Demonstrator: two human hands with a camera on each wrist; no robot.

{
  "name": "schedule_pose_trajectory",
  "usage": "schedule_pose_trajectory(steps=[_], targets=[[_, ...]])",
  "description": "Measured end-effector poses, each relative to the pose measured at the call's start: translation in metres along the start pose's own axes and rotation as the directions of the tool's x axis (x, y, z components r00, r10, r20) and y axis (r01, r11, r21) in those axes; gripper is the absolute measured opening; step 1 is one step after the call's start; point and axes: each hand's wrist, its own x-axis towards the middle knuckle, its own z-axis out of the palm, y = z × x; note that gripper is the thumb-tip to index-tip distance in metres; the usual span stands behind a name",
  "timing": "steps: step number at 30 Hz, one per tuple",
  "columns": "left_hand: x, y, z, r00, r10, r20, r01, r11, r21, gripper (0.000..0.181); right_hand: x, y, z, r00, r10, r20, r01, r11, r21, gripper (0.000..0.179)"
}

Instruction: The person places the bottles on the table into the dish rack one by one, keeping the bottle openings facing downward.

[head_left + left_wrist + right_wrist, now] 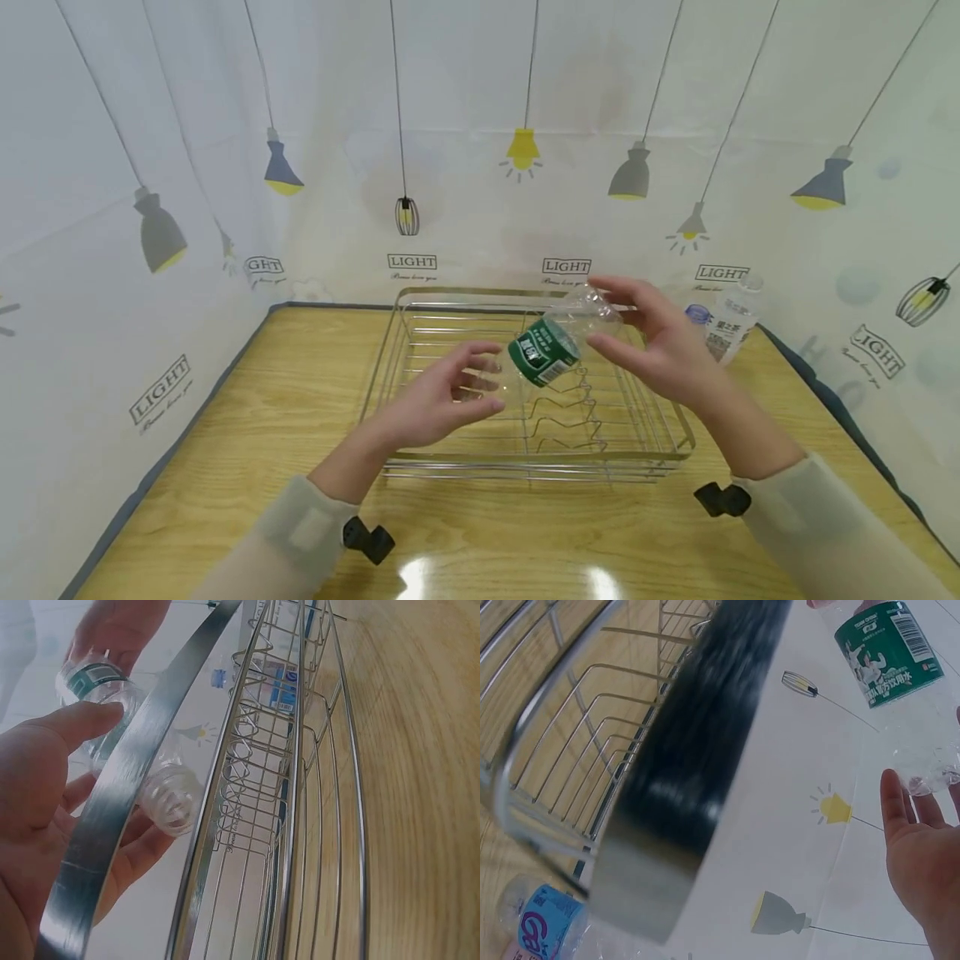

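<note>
A clear plastic bottle (543, 350) with a green label is held tilted above the wire dish rack (540, 457), its neck to the lower left. My left hand (435, 400) has its thumb and bent fingers around the neck end. At the base, my right hand (663, 333) pinches the bottle between thumb and fingers. In the left wrist view the open mouth of the bottle shows no cap, and the left thumb lies over its side. The right wrist view shows the right fingertips (891, 780) at the clear base.
The metal rack stands on a wooden table (480, 533), with wavy wire dividers inside. Behind the right hand, to the rack's right, stand a clear bottle with a white label (731, 321) and a blue-capped bottle (697, 315). Lamp-printed cloth walls (480, 167) surround the table.
</note>
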Motion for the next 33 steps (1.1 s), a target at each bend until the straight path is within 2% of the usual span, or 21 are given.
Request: schedule_pose_trajectory(steps=[5, 8, 12, 16, 20, 28, 33], targets=[[0.0, -0.001, 0.004, 1.0, 0.008, -0.018, -0.007, 1.0, 0.024, 0.066, 0.008, -0.003, 0.007, 1.0, -0.001, -0.01, 0.001, 0.998, 0.056, 0.063], [0.0, 0.0, 0.006, 1.0, 0.007, -0.013, -0.007, 1.0, -0.009, 0.068, 0.012, -0.006, 0.011, 1.0, 0.005, -0.021, -0.003, 0.996, 0.094, 0.063], [0.0, 0.0, 0.009, 1.0, -0.007, 0.001, 0.007, 0.999, -0.044, 0.074, 0.016, -0.008, 0.016, 0.999, 0.026, -0.028, -0.021, 0.988, 0.153, 0.07], [0.0, 0.001, 0.011, 1.0, 0.003, 0.006, -0.003, 0.999, -0.054, 0.081, 0.016, -0.009, 0.019, 0.997, 0.077, -0.023, -0.072, 0.98, 0.185, 0.077], [0.0, 0.003, 0.012, 1.0, 0.005, -0.011, -0.006, 0.998, -0.068, 0.086, 0.012, -0.008, 0.02, 0.991, 0.133, 0.015, -0.133, 0.972, 0.192, 0.077], [0.002, 0.008, 0.012, 1.0, -0.004, -0.028, 0.0, 0.992, -0.128, 0.087, 0.005, -0.004, 0.033, 0.969, 0.203, 0.142, -0.233, 0.942, 0.24, 0.078], [0.001, 0.008, 0.013, 0.999, -0.026, -0.044, 0.02, 0.989, -0.144, 0.088, 0.006, -0.005, 0.042, 0.966, 0.2, 0.164, -0.238, 0.938, 0.253, 0.079]])
